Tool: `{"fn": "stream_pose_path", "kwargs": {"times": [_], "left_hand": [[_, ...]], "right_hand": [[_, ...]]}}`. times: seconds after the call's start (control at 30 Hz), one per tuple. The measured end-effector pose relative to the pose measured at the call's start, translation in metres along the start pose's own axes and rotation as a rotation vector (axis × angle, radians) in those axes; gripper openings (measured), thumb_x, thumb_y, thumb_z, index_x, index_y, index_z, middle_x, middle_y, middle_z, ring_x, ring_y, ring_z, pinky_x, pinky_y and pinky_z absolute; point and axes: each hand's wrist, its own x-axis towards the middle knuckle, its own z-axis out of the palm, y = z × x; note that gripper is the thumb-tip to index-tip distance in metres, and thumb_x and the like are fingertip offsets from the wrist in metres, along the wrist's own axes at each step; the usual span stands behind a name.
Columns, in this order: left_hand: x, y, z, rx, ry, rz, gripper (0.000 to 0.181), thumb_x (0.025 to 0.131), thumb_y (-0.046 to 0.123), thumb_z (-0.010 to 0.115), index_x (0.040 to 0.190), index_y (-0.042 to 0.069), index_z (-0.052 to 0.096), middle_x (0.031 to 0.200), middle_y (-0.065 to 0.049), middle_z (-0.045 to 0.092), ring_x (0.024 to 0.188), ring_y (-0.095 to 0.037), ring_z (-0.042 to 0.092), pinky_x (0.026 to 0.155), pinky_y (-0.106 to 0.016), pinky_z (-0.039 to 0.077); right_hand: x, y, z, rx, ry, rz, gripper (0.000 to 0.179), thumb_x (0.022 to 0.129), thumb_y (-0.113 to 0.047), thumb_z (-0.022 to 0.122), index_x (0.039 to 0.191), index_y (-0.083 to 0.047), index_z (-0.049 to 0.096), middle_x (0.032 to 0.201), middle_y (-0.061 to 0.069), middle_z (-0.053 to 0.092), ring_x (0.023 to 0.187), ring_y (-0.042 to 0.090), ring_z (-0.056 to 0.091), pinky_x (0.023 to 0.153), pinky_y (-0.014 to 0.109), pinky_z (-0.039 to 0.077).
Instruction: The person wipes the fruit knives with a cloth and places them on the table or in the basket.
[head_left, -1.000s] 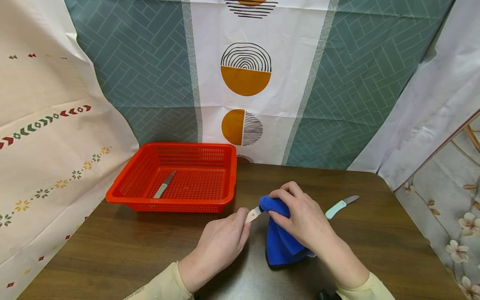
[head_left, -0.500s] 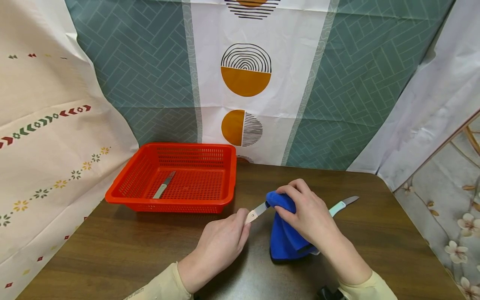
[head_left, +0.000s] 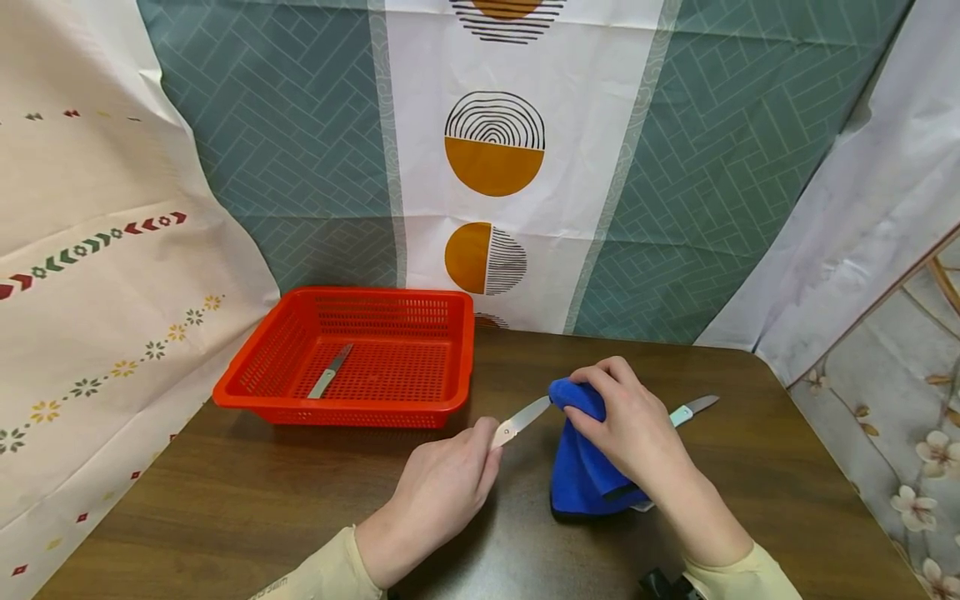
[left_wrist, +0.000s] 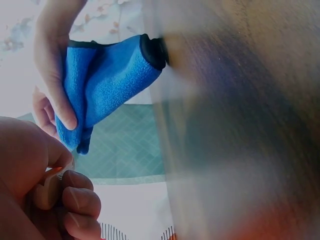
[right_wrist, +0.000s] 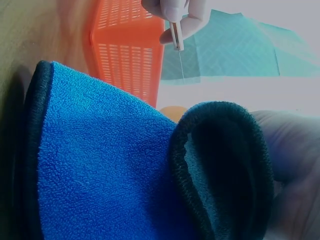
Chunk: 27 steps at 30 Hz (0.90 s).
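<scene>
A folding knife with a cream handle (head_left: 506, 433) is gripped in my left hand (head_left: 442, 483), its bare blade (head_left: 531, 414) pointing up and to the right. My right hand (head_left: 630, 421) pinches a folded blue cloth (head_left: 585, 471) with dark edging, which hangs down toward the table. The cloth's upper fold lies at the blade's tip; whether they touch I cannot tell. In the left wrist view, curled fingers (left_wrist: 80, 205) wrap the handle. The right wrist view has the cloth (right_wrist: 110, 155) filling the foreground, with the knife handle (right_wrist: 176, 36) beyond it.
At the back left of the brown table (head_left: 300, 500) stands a red plastic basket (head_left: 345, 412), holding an open folding knife (head_left: 330, 372) with a pale green handle. Another open knife (head_left: 693, 409), mint-handled, lies right of my right hand, partly hidden. Patterned curtains (head_left: 480, 167) hang behind.
My right hand and the cloth have moved right and slightly up along the blade, uncovering nearly all of it. My left hand has stayed in place with the knife.
</scene>
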Motion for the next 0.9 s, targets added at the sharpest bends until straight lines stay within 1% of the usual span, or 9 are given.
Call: {"fn": "stream_pose_path", "kwargs": {"times": [0.13, 0.23, 0.4, 0.5, 0.57, 0.67, 0.8, 0.9], "left_hand": [[0.002, 0.002, -0.001, -0.014, -0.029, -0.014, 0.023, 0.102, 0.024, 0.078, 0.109, 0.014, 0.060, 0.070, 0.008, 0.051, 0.050, -0.007, 0.040, 0.042, -0.027, 0.030], [0.002, 0.002, -0.002, 0.006, -0.033, -0.018, 0.024, 0.102, 0.024, 0.078, 0.108, 0.013, 0.058, 0.068, 0.008, 0.050, 0.048, -0.008, 0.038, 0.042, -0.027, 0.029], [0.001, 0.001, -0.009, 0.052, 0.027, -0.004, 0.027, 0.099, 0.022, 0.080, 0.104, 0.013, 0.056, 0.065, 0.008, 0.048, 0.047, -0.009, 0.036, 0.042, -0.027, 0.027], [0.000, -0.002, -0.016, 0.051, 0.058, -0.011, 0.027, 0.098, 0.019, 0.081, 0.103, 0.012, 0.056, 0.066, 0.008, 0.048, 0.047, -0.009, 0.036, 0.042, -0.027, 0.029], [0.000, -0.005, -0.022, 0.042, 0.062, -0.024, 0.026, 0.098, 0.018, 0.082, 0.102, 0.011, 0.057, 0.067, 0.007, 0.048, 0.049, -0.009, 0.036, 0.042, -0.027, 0.031], [-0.001, -0.009, -0.028, 0.029, 0.069, -0.042, 0.027, 0.097, 0.018, 0.083, 0.097, 0.012, 0.056, 0.069, 0.007, 0.046, 0.051, -0.009, 0.036, 0.043, -0.027, 0.032], [-0.001, -0.014, -0.036, 0.026, 0.078, -0.059, 0.031, 0.097, 0.019, 0.083, 0.090, 0.014, 0.053, 0.069, 0.007, 0.043, 0.051, -0.009, 0.033, 0.043, -0.026, 0.030], [0.000, -0.018, -0.044, 0.042, 0.082, -0.063, 0.032, 0.096, 0.020, 0.083, 0.090, 0.014, 0.053, 0.072, 0.004, 0.043, 0.051, -0.010, 0.032, 0.043, -0.026, 0.029]], "right_hand": [[-0.001, 0.001, -0.002, 0.006, -0.011, 0.022, 0.037, 0.095, -0.022, 0.088, 0.129, -0.016, 0.076, 0.124, 0.012, 0.062, 0.103, 0.034, 0.072, 0.084, 0.059, 0.063], [-0.002, 0.001, -0.003, 0.010, -0.014, 0.027, 0.036, 0.095, -0.023, 0.088, 0.129, -0.017, 0.076, 0.124, 0.011, 0.062, 0.102, 0.033, 0.072, 0.084, 0.058, 0.063], [-0.003, 0.001, -0.007, 0.012, -0.003, 0.007, 0.035, 0.096, -0.023, 0.088, 0.129, -0.018, 0.076, 0.124, 0.009, 0.062, 0.101, 0.031, 0.072, 0.085, 0.057, 0.063], [-0.002, -0.002, -0.010, 0.012, -0.002, -0.005, 0.036, 0.096, -0.024, 0.088, 0.129, -0.018, 0.076, 0.125, 0.009, 0.062, 0.101, 0.032, 0.072, 0.086, 0.057, 0.063], [-0.001, -0.004, -0.012, 0.013, -0.005, -0.010, 0.036, 0.096, -0.024, 0.088, 0.129, -0.018, 0.075, 0.125, 0.009, 0.062, 0.102, 0.033, 0.072, 0.086, 0.058, 0.063], [0.000, -0.007, -0.014, 0.010, -0.003, -0.016, 0.036, 0.096, -0.025, 0.088, 0.129, -0.018, 0.075, 0.125, 0.009, 0.062, 0.102, 0.033, 0.072, 0.085, 0.058, 0.063], [0.002, -0.010, -0.016, 0.013, 0.004, -0.031, 0.036, 0.096, -0.026, 0.088, 0.129, -0.018, 0.075, 0.125, 0.008, 0.062, 0.103, 0.032, 0.072, 0.084, 0.058, 0.063], [0.004, -0.013, -0.017, 0.019, 0.008, -0.044, 0.035, 0.096, -0.026, 0.088, 0.129, -0.018, 0.075, 0.125, 0.008, 0.062, 0.102, 0.031, 0.072, 0.083, 0.057, 0.063]]}}
